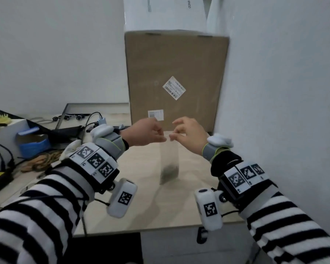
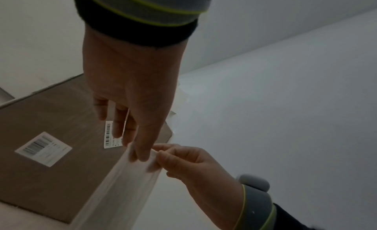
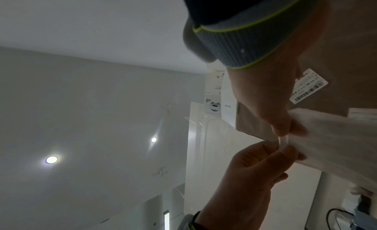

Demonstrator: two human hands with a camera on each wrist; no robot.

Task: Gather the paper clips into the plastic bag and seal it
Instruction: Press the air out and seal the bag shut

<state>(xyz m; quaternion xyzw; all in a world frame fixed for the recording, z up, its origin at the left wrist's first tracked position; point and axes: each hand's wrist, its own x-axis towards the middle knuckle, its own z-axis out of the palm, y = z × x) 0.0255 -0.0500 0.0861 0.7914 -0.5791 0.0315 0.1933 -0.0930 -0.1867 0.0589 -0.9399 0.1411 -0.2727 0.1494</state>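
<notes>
A clear plastic bag hangs upright above the wooden table. A dark clump of paper clips lies in its bottom. My left hand pinches the bag's top edge from the left. My right hand pinches the same edge from the right, its other fingers spread. The two pinches almost touch. The left wrist view shows my left hand on the bag's strip, with the right hand beside it. In the right wrist view my right hand and left hand meet at the bag.
A tall cardboard box stands just behind the bag, with a white box on top. A white wall closes the right side. To the left lie cables, a blue container and a dark frame.
</notes>
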